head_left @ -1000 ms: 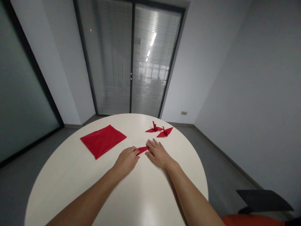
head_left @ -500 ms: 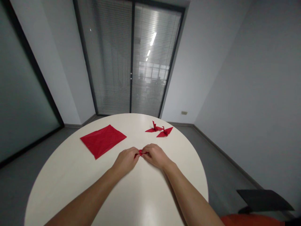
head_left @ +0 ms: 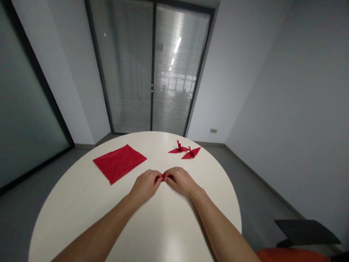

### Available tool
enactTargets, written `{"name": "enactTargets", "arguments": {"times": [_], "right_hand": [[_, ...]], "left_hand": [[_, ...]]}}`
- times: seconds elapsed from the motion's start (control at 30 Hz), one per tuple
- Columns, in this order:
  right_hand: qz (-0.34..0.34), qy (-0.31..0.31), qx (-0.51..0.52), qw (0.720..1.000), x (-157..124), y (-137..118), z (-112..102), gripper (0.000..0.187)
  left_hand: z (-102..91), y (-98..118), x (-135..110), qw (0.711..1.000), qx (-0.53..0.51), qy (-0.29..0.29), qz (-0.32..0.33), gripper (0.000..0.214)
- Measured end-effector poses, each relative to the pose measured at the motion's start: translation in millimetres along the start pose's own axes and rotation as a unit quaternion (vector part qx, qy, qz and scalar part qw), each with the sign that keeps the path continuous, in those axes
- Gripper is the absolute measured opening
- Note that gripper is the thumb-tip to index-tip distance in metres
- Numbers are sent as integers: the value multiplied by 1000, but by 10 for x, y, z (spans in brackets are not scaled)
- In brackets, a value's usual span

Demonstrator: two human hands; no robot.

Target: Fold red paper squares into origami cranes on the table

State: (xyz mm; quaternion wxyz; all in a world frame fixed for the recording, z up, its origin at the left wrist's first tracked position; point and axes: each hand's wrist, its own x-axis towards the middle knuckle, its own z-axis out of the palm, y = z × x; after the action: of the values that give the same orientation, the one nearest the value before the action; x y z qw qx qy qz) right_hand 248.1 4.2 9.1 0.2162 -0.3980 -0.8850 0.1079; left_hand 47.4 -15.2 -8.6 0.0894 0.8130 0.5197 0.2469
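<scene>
Between my fingertips is a small piece of folded red paper [head_left: 163, 177], held low over the middle of the table. My left hand [head_left: 146, 183] pinches its left side, and my right hand [head_left: 180, 180] pinches its right side. Most of the piece is hidden behind the fingers, so its shape cannot be made out. Beyond my right hand stand two red paper cranes, one [head_left: 179, 148] slightly behind the other [head_left: 192, 153], close together. To the left of my hands lies a flat red paper sheet [head_left: 120, 163] with faint creases.
Everything rests on a round white table [head_left: 89, 218]. At the lower right, past the table's edge, is a chair with an orange seat [head_left: 293, 254] and a black part [head_left: 308, 232]. A glass partition with blinds [head_left: 131, 72] stands behind the table.
My left hand's fingers have shifted slightly on the folded paper, and a little more red shows at them. My right hand has hardly moved; the cranes and sheet are unchanged.
</scene>
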Motion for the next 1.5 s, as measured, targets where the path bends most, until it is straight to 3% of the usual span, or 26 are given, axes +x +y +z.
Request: {"name": "enactTargets", "arguments": {"times": [0.23, 0.7, 0.97, 1.17, 1.33, 1.5], "right_hand": [[25, 1, -21, 999, 4, 10, 7, 18], [10, 12, -8, 1000, -6, 27, 25, 18], [1, 3, -6, 1000, -5, 17, 34, 18], [21, 5, 46, 999, 7, 41, 65, 17], [59, -10, 121, 991, 20, 82, 124, 14], [78, 13, 181, 980, 24, 120, 178, 8]], "left_hand": [[9, -40, 0, 1000, -15, 2, -8, 20], [34, -68, 13, 998, -56, 11, -29, 22], [79, -76, 21, 998, -64, 16, -6, 18], [135, -137, 52, 997, -70, 30, 24, 14], [178, -177, 52, 996, -79, 35, 15, 13], [135, -134, 48, 997, -73, 35, 14, 11]]}}
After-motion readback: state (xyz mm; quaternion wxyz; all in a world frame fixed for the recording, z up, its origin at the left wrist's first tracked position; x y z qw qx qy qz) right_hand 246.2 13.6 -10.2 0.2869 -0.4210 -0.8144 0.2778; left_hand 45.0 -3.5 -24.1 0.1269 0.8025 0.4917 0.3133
